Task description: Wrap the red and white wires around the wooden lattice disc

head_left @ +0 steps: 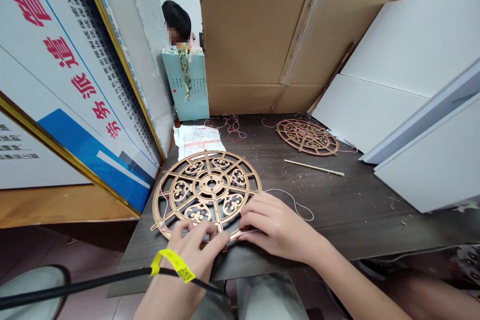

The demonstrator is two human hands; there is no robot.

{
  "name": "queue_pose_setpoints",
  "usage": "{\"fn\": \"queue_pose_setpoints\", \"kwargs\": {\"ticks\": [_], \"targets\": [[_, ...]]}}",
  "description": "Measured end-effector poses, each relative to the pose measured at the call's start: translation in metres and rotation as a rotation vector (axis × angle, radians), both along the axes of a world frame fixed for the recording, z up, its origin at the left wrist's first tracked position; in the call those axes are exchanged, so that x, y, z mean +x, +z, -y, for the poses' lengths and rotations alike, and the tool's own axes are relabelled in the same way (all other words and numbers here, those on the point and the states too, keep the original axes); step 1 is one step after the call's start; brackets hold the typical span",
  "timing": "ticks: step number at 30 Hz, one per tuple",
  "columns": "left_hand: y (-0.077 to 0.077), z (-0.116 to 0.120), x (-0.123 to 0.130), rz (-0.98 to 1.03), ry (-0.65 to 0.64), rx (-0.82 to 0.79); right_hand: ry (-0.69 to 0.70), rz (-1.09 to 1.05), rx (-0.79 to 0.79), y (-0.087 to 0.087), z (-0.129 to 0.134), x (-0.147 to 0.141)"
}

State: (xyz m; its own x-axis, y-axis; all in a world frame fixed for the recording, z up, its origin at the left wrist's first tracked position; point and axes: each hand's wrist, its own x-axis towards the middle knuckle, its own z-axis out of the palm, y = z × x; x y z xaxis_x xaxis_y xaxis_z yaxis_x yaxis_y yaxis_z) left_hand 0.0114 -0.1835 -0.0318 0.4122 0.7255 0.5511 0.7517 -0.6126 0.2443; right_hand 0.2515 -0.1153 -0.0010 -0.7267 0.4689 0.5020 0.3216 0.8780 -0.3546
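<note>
A round, openwork wooden wheel with scroll-shaped cutouts lies near the table's front edge. My left hand has its fingers bent over the wheel's near rim, thumb pointing right. Just to the right, my right hand pinches a thin pale-pink thread against the same rim; the fingertips partly hide the grip. From behind that hand a white thread loops onto the table. Red and white thread also runs along the wheel's left rim. A yellow tag on a black cable crosses over my left wrist.
Farther back lies a second, reddish wooden wheel, with a thin wooden stick in front. Loose red thread and a crumpled paper lie behind the near wheel. Cardboard and white panels border the dark table. Another person sits beyond.
</note>
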Motion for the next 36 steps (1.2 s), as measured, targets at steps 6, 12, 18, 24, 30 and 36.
{"fn": "queue_pose_setpoints", "kwargs": {"ticks": [6, 12, 18, 24, 30, 36], "targets": [[0.006, 0.004, 0.000, 0.047, -0.023, -0.056, -0.008, -0.044, -0.019, -0.003, 0.001, -0.001], [0.002, 0.004, -0.001, 0.076, -0.016, -0.079, -0.010, -0.058, -0.034, -0.004, -0.001, 0.000], [0.008, 0.002, 0.002, 0.092, -0.018, 0.023, -0.019, -0.045, -0.056, -0.003, 0.002, 0.001], [0.014, -0.001, 0.002, 0.041, -0.013, 0.032, -0.014, -0.048, -0.045, -0.001, 0.004, -0.001], [0.006, -0.001, 0.001, -0.012, 0.057, 0.056, -0.028, -0.056, -0.044, -0.003, 0.004, -0.002], [0.000, -0.001, 0.005, -0.027, 0.163, 0.015, -0.038, -0.024, -0.007, -0.004, 0.005, -0.002]]}}
